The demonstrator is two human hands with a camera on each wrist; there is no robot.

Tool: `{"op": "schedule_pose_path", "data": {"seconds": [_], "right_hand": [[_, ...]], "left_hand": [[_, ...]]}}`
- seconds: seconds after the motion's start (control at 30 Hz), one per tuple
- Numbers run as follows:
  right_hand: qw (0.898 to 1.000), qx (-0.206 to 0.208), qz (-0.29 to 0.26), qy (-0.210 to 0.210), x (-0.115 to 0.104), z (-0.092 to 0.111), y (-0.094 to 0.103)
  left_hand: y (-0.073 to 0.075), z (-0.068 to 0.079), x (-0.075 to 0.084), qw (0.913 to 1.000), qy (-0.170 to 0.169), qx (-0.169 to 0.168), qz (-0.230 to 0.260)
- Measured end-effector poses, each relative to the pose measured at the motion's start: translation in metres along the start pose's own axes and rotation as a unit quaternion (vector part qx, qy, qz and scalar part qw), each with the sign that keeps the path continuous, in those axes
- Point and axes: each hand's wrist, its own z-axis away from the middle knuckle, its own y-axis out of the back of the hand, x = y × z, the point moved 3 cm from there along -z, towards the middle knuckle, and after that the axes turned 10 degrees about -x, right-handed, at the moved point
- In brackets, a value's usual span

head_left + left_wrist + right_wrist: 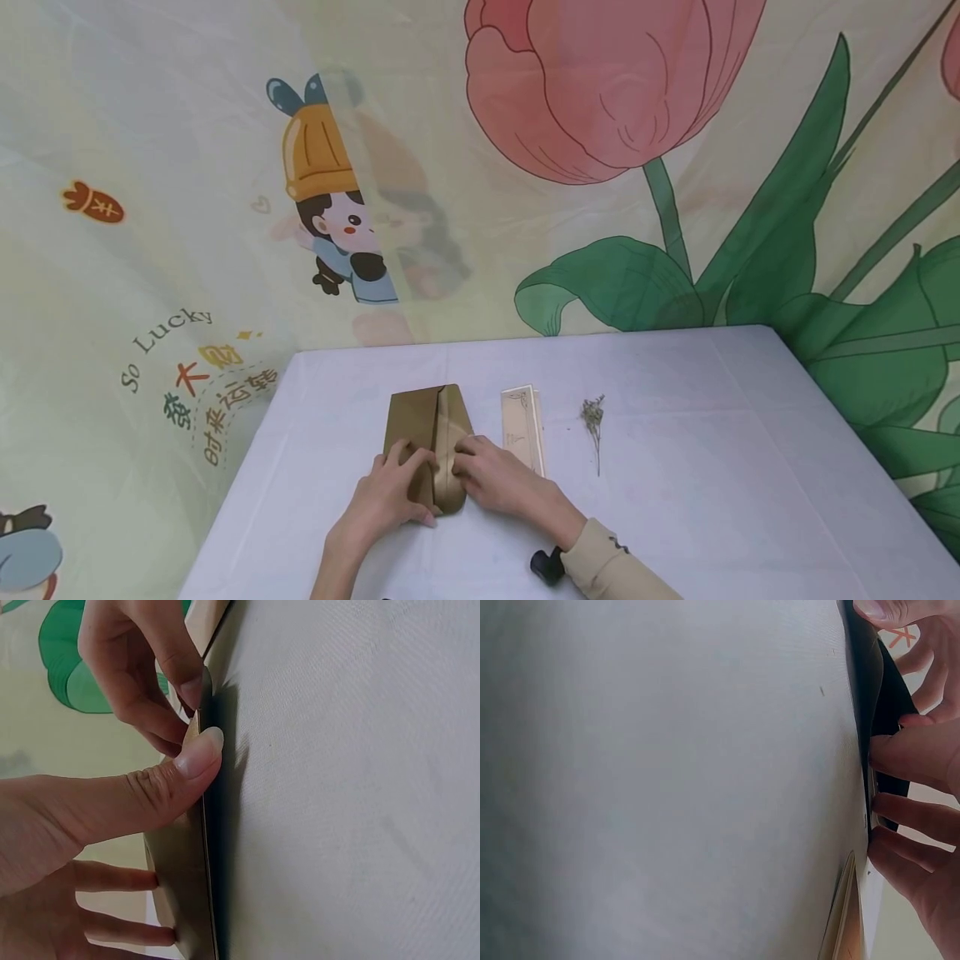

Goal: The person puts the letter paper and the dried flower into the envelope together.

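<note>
Brown envelope lies beneath spread left fingers while right fingers pinch its flap.

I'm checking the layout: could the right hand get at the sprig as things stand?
Probably yes: only the low card lies partly between the right hand and the sprig, though the hand must first leave the envelope.

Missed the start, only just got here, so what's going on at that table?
A person is handling a gold-brown, rectangular paper envelope on a white-covered table. The left hand rests on its body while the right hand seems to pinch its long flap. To the right lie a beige, printed rectangular card, partly hidden by the right hand, and a small dried flower sprig; neither is being held.
</note>
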Motion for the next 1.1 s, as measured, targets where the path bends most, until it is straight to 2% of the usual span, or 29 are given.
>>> {"op": "schedule_pose_path", "data": {"seconds": [0.67, 1.1], "right_hand": [[1.000, -0.012, -0.009, -0.016, -0.0037, 0.0004, 0.0024], [1.000, 0.006, -0.005, -0.014, -0.0050, 0.0016, 0.0016]], "left_hand": [[0.0014, 0.0022, 0.0024, 0.9999, -0.007, -0.002, 0.014], [0.0012, 0.0033, 0.0018, 0.9993, -0.011, -0.002, 0.035]]}}
